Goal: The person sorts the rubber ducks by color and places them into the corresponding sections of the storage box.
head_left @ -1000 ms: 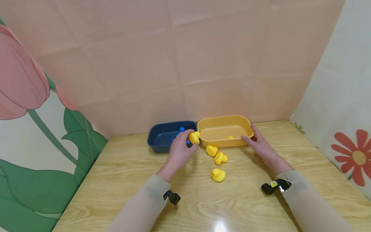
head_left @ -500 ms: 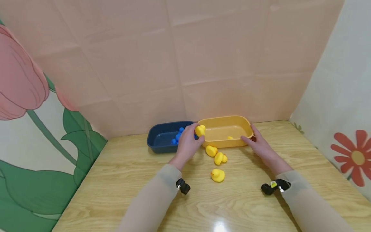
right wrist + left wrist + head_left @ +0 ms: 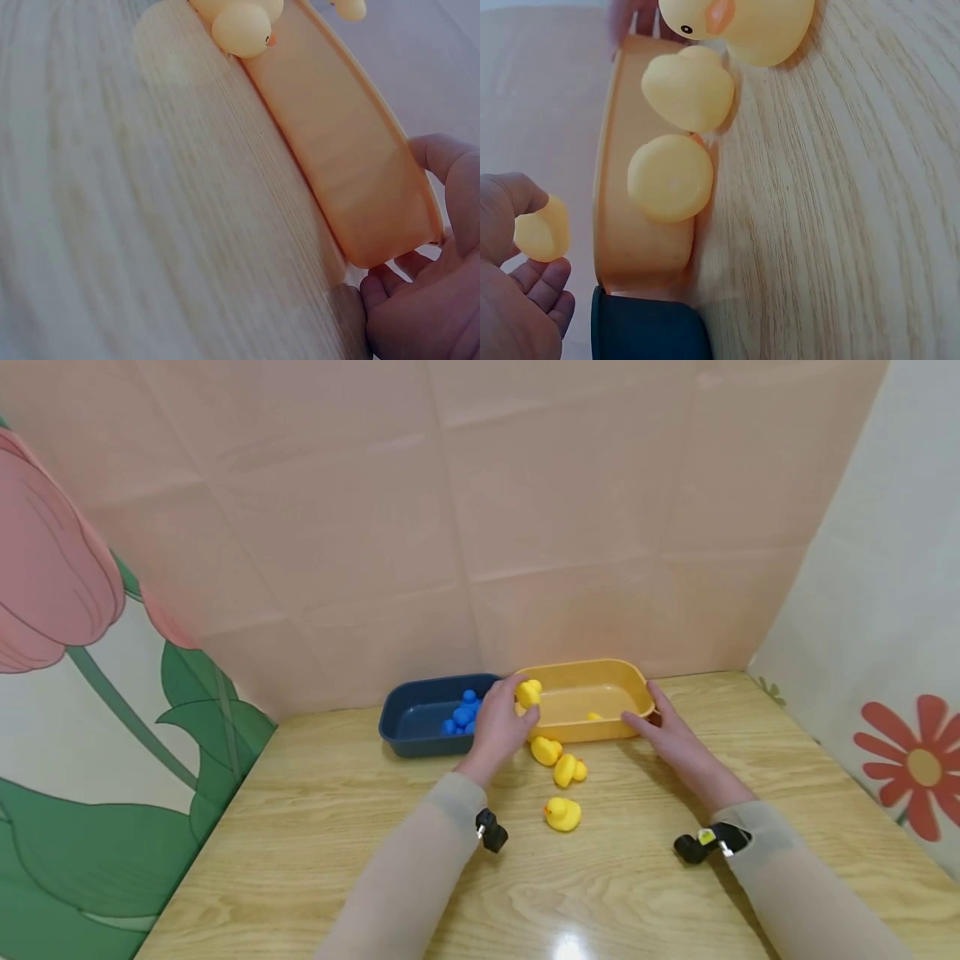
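My left hand [image 3: 501, 727] pinches a yellow rubber duck [image 3: 528, 693] between thumb and fingers, over the left end of a yellow plastic tub [image 3: 585, 732]. The left wrist view shows that duck [image 3: 546, 231] raised beyond the tub's long side wall. At the tub's right end, my right hand [image 3: 671, 728] grips the corner, its thumb on the rim and its fingers around the end wall [image 3: 397, 232]. Inside the tub a small yellow piece [image 3: 594, 716] peeks above the front rim. Two rubber ducks, one [image 3: 546, 751] and another [image 3: 567, 770], lie tipped over before the tub.
A third rubber duck [image 3: 562, 814] sits upright nearer on the wooden table [image 3: 315, 827]. Left of the yellow tub, end to end with it, stands a dark blue tub [image 3: 420, 745] holding several blue ducks [image 3: 462, 718]. A pink covering [image 3: 360, 568] rises behind both tubs.
My left hand has carried its duck rightward and slightly up, from the blue tub's right edge to over the yellow tub, uncovering more blue ducks. My right hand stays on the tub.
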{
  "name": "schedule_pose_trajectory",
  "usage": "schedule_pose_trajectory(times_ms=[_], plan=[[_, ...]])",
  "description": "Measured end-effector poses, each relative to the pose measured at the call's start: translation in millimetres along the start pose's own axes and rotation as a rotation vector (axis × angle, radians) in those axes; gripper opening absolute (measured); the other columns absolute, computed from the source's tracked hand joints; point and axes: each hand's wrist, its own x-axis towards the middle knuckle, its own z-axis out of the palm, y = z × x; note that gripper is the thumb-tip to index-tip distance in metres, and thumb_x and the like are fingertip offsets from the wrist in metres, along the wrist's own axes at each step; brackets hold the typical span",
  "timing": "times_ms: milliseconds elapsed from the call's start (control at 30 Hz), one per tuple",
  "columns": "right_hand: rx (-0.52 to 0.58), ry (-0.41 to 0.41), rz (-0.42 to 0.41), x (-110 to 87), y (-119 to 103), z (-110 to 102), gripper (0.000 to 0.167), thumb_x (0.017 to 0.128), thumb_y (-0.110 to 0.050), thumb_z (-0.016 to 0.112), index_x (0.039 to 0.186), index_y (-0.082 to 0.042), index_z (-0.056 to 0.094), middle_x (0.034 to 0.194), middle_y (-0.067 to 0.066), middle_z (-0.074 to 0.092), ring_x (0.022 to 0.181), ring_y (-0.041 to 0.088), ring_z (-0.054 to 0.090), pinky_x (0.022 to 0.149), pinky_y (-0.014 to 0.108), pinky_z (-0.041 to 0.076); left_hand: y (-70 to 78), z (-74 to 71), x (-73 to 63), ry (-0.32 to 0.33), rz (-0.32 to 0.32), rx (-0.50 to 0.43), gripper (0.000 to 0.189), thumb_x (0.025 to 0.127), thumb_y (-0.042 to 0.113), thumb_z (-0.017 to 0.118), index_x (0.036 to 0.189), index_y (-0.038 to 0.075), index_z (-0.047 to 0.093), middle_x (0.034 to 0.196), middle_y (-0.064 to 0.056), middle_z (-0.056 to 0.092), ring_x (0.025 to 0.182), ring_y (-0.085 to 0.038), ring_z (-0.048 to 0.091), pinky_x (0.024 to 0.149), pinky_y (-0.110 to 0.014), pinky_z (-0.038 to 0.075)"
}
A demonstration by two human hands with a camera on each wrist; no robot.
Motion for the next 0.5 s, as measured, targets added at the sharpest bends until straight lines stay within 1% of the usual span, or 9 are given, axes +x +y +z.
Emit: schedule_pose_trajectory(times_ms=[167,267,367,500], plan=[[-0.003,0.003,0.004,-0.9,0.3,0.6,0.111,0.108,-0.066,0.059,0.174,-0.028,-0.022,0.182,0.021,-0.013,0.166,0.053,-0.001,0.128,0.075,0.006,2.3,3.3,0.3,-0.037,-0.001,0.043,0.064,0.107,0.027,0.076,0.166,0.017,0.051,0.165,-0.009,0.053,0.146,-0.032,0.052,0.12,-0.047,0.047],[-0.006,0.002,0.002,-1.4,-0.9,1.5,0.111,0.108,-0.067,0.059,0.174,-0.028,-0.022,0.182,0.021,-0.013,0.166,0.053,0.0,0.128,0.075,0.007,3.5,3.6,-1.2,-0.043,0.0,0.068,0.066,0.108,0.03,0.076,0.167,0.018,0.05,0.166,-0.008,0.052,0.148,-0.033,0.05,0.121,-0.047,0.046],[-0.007,0.005,-0.003,-1.7,-2.5,2.1,0.113,0.107,-0.068,0.059,0.174,-0.028,-0.021,0.183,0.021,-0.012,0.166,0.053,0.001,0.129,0.075,0.007,4.3,3.0,-2.2,-0.035,0.008,0.086,0.064,0.108,0.03,0.076,0.166,0.018,0.05,0.165,-0.008,0.053,0.147,-0.033,0.051,0.122,-0.047,0.045],[-0.013,0.007,-0.002,-2.3,-3.8,2.9,0.113,0.106,-0.069,0.059,0.174,-0.029,-0.021,0.183,0.021,-0.012,0.166,0.053,0.002,0.128,0.075,0.008,4.2,1.9,-3.4,-0.035,0.017,0.095,0.063,0.109,0.031,0.075,0.166,0.017,0.051,0.164,-0.008,0.054,0.148,-0.033,0.051,0.123,-0.048,0.044]])
